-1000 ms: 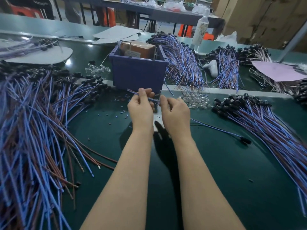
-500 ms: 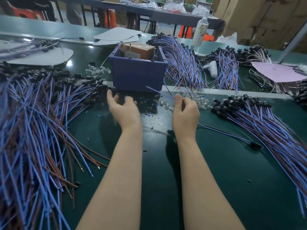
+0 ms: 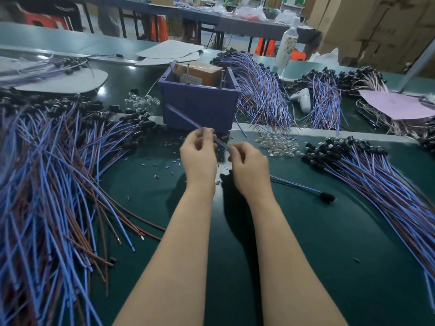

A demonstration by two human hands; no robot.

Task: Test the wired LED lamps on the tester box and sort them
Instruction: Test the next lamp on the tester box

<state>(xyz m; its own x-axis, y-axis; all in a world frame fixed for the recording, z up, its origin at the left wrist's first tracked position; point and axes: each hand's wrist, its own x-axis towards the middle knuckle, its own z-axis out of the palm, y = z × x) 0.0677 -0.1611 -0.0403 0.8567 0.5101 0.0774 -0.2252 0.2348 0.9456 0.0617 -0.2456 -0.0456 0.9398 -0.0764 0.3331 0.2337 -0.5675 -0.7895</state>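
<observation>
A dark green work table [image 3: 294, 243] fills the view, in a workshop with more tables behind and stacked cardboard boxes [image 3: 376, 31] at the back right. Near the far middle of the table stands the blue tester box [image 3: 200, 109], a brown unit with upright pins showing above its rim.

Both bare forearms reach forward from the bottom edge, side by side and nearly parallel, wrists close together just in front of the box. The left hand [image 3: 200, 158] is raised with its back to the camera, its fingers curled and the tips pinching the blue and brown wire of one wired lamp [image 3: 188, 120]. The right hand [image 3: 249, 169] sits a little nearer and lower, knuckles up, its fingertips pinching the same wire just beside the left hand. From the hands the free wire end slants up and left across the front of the box, blurred. The rest of the wire runs out from under the right hand across the table to its black lamp head [image 3: 326, 198], which lies on the surface.

A big heap of wired lamps [image 3: 47, 180] covers the left of the table, and another pile [image 3: 381, 182] fans along the right. Loose clear bulbs [image 3: 277, 144] lie right of the hands, near the box. A white bottle [image 3: 288, 43] stands behind.
</observation>
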